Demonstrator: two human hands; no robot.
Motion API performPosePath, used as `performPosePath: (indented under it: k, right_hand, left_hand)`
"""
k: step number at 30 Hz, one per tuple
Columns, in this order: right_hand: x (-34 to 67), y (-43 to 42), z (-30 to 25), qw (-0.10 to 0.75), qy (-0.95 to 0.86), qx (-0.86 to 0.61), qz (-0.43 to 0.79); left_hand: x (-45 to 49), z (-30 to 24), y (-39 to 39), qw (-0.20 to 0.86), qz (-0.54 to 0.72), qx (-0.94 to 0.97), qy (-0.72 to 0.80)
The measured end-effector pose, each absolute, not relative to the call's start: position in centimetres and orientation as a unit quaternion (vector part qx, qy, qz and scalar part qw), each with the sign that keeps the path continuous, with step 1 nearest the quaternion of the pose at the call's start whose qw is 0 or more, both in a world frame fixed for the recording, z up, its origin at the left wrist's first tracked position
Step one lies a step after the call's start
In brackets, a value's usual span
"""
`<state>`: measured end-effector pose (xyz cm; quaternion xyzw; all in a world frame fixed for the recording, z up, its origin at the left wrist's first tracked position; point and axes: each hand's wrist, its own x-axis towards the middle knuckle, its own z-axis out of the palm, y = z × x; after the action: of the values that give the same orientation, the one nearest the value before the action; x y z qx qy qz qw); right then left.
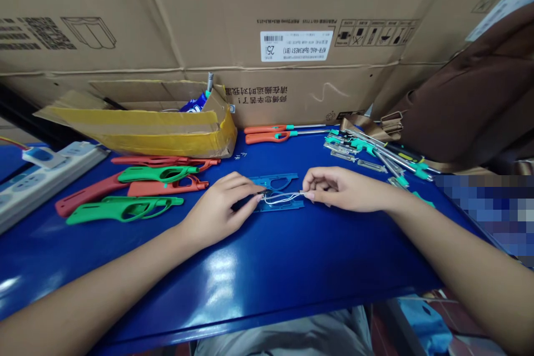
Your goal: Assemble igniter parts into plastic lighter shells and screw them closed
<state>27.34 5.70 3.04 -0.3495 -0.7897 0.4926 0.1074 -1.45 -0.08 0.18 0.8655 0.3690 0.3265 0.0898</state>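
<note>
Thin white wires (280, 198) stretch between my two hands above the blue table (267, 267). My left hand (225, 206) is closed, thumb and index finger pinching a small dark piece at the wires' left end. At the other end, my right hand (336, 188) pinches the wire tips, its remaining fingers curled. Under and behind the wires lie two blue plastic lighter casing halves (283, 182), partly covered by my left fingers. What exactly the small dark piece is cannot be made out.
Red and green lighter casings (125, 208) lie at the left, near a white power strip (45, 181). Behind them stands a yellow-taped carton (167, 136). Two orange lighters (267, 137) lie at the back. Metal tubes and clear parts (371, 150) are heaped at the right.
</note>
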Motion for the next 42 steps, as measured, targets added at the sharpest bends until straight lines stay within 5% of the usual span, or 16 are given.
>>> performPosePath:
  k: [11, 32, 42]
  right_hand:
    - [27.4, 5.5, 3.1, 0.139, -0.894, -0.288, 0.313]
    - [27.7, 5.4, 2.9, 0.124, -0.922, -0.225, 0.291]
    - [27.3, 4.1, 3.3, 0.083, -0.939, -0.278, 0.183]
  left_hand:
    - [-1.7, -0.3, 0.1, 0.084, 0.28, 0.886, 0.361]
    - [-1.7, -0.4, 0.2, 0.057, 0.262, 0.898, 0.349]
    - [-1.5, -0.5, 0.1, 0.055, 0.258, 0.899, 0.351]
